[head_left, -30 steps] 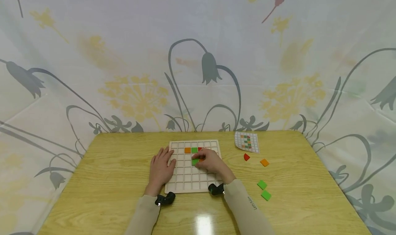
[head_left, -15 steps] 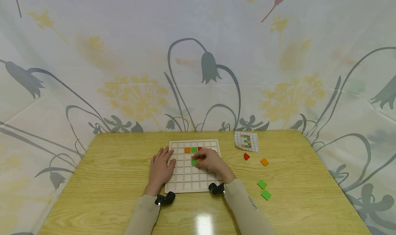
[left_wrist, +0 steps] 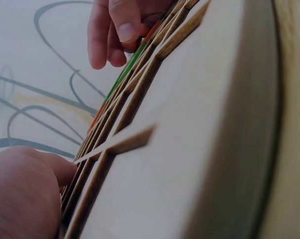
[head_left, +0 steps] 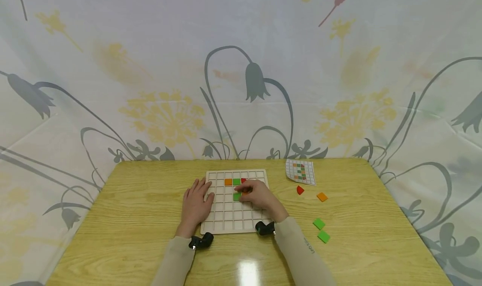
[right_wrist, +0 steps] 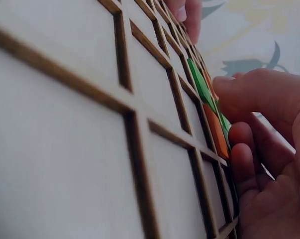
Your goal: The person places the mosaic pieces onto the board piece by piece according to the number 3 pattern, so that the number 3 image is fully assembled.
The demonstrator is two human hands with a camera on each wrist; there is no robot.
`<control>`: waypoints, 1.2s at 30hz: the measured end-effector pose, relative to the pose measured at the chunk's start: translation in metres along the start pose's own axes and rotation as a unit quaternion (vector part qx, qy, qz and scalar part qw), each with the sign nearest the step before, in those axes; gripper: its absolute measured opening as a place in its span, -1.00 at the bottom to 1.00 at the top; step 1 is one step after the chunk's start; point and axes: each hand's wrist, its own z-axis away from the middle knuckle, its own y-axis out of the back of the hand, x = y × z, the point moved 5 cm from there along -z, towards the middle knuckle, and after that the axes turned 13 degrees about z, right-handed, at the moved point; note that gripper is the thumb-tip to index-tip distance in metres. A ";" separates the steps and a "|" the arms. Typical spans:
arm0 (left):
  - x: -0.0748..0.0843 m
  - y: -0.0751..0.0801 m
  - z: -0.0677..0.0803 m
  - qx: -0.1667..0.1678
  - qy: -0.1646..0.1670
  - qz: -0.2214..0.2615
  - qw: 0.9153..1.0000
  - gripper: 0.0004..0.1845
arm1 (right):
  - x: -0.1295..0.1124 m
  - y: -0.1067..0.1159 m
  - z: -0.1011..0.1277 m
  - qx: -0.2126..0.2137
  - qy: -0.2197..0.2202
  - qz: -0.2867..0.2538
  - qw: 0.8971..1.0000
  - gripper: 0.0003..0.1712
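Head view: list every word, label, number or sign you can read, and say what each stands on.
Right sleeve: a short line of small dark print, too small and blurred to read.
Pattern card: only coloured squares on a grid, no legible text.
Grid board, loose tiles and backdrop cloth: no writing visible.

The left hand [head_left: 196, 204] lies flat with straight fingers on the left edge of the grid board [head_left: 226, 219], and the right hand [head_left: 260, 197] rests on the board just beside it, fingertips curled down onto an orange tile [head_left: 246, 190]. A green tile [head_left: 237, 197] sits at the right hand's fingertips; beyond them lie another orange tile [head_left: 228, 182], a green one [head_left: 236, 181] and a red one [head_left: 243, 180]. To the right of the right hand, on the table [head_left: 132, 219], lie a red piece [head_left: 299, 190], an orange square [head_left: 321, 197], two green squares [head_left: 319, 224] and a pattern card [head_left: 300, 172].
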 end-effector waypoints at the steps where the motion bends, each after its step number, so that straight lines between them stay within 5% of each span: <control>1: 0.000 0.000 0.000 0.000 0.000 0.000 1.000 -0.52 | 0.001 0.000 0.000 0.001 0.001 -0.005 1.000 -0.72; 20: 0.002 -0.002 0.002 0.000 -0.007 0.012 1.000 -0.52 | 0.017 0.035 0.019 0.029 -0.007 -0.037 0.999 -0.73; 36: 0.004 0.002 0.001 0.002 -0.008 0.005 1.000 -0.52 | 0.059 0.079 0.069 0.062 -0.030 0.051 0.996 -0.76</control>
